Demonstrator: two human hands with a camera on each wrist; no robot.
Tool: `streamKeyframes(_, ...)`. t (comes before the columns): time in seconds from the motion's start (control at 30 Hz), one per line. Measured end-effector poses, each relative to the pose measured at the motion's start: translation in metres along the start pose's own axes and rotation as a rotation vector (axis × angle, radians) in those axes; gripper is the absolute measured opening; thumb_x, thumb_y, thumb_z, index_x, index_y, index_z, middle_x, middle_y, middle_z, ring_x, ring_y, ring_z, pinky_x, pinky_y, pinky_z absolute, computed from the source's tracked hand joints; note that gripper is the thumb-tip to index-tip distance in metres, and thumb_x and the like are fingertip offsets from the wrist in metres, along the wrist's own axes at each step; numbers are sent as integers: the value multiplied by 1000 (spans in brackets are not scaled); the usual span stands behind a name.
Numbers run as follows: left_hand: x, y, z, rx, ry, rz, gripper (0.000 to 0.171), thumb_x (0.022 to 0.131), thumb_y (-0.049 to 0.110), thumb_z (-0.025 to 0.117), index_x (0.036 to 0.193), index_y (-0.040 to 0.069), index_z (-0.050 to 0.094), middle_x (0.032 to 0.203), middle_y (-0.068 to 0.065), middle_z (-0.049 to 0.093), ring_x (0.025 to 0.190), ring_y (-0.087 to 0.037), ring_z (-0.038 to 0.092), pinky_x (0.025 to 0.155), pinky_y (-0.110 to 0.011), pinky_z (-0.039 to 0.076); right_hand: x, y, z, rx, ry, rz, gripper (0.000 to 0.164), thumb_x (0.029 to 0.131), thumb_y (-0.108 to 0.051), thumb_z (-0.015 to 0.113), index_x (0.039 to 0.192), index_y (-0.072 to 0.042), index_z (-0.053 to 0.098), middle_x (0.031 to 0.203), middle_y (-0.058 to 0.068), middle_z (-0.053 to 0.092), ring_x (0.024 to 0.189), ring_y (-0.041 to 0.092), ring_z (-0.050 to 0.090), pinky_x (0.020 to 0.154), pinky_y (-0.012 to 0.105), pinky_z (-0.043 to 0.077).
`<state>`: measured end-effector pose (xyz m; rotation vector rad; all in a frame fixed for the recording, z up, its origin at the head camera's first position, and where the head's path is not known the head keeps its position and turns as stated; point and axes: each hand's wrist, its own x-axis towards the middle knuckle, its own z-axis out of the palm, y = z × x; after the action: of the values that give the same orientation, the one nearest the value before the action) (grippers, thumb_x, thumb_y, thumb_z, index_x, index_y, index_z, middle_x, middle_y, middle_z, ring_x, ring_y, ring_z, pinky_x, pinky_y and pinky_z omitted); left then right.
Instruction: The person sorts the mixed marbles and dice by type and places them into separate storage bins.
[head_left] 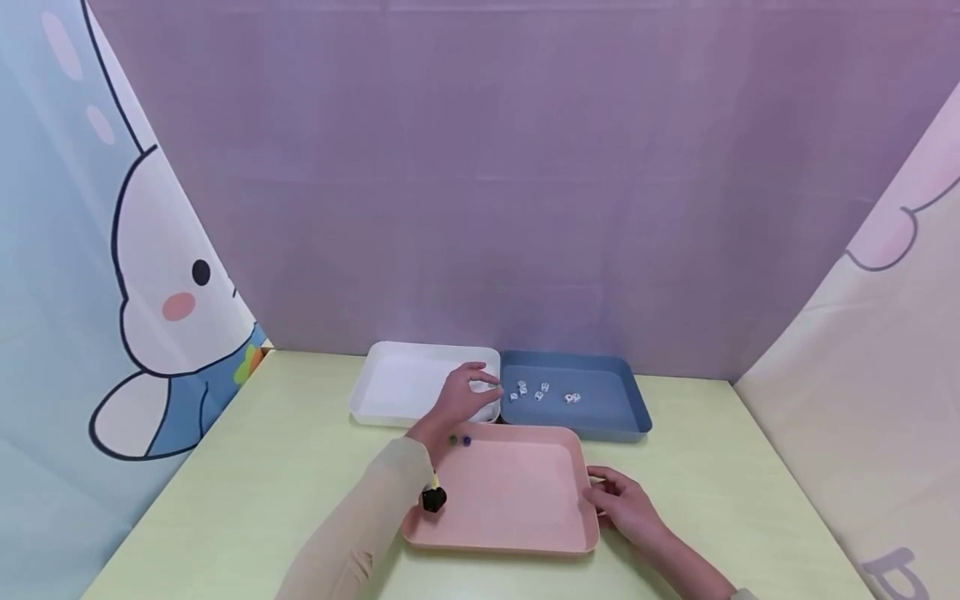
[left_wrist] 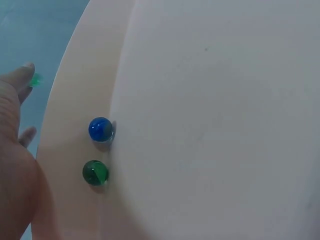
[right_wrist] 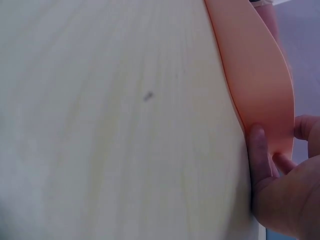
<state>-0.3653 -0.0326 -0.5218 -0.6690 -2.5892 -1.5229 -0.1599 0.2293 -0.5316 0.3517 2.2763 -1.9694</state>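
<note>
My left hand [head_left: 459,398] reaches across the seam between the white tray [head_left: 408,354] and the blue tray [head_left: 600,421]. Between its fingertips it pinches a small, see-through green marble [left_wrist: 35,80], partly hidden by the fingers. In the pink tray [head_left: 517,500], a blue marble [left_wrist: 101,130] and a green marble [left_wrist: 95,173] lie close together along the far-left side, under my left wrist. My right hand [head_left: 626,504] grips the pink tray's right wall, with fingers on both sides of it in the right wrist view.
Several white dice [head_left: 539,396] with dark marks lie in the left half of the blue tray. The trays stand on a pale yellow-green table [head_left: 285,467]. A purple curtain [head_left: 480,167] hangs behind it, with printed cloths on both sides.
</note>
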Motion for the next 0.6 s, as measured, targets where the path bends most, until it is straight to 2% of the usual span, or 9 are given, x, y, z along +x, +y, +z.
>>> streamKeyframes(0.17, -2, 4, 0, 2, -3, -24, 24, 85, 24, 77, 103, 8, 77, 139, -17, 50, 133, -33, 40, 108, -51, 31, -1, 0, 0, 0, -4, 2, 44, 92, -5, 64, 131, 10, 50, 91, 10, 62, 78, 24, 65, 61, 35, 56)
streamKeyframes(0.37, -3, 5, -1, 13, -9, -27, 24, 87, 29, 74, 103, 12, 76, 140, -14, 50, 133, -31, 40, 107, -50, 33, -1, 2, 0, -9, 2, -3, 44, 91, -5, 64, 130, 10, 51, 90, 10, 62, 77, 23, 65, 60, 33, 55)
streamKeyframes(0.6, -2, 9, -16, 82, -119, -11, 12, 88, 25, 73, 94, 16, 77, 135, -11, 54, 129, -28, 44, 105, -48, 36, -2, 1, 0, -14, 6, -9, 44, 90, -6, 65, 129, 10, 52, 91, 10, 63, 77, 24, 65, 60, 33, 55)
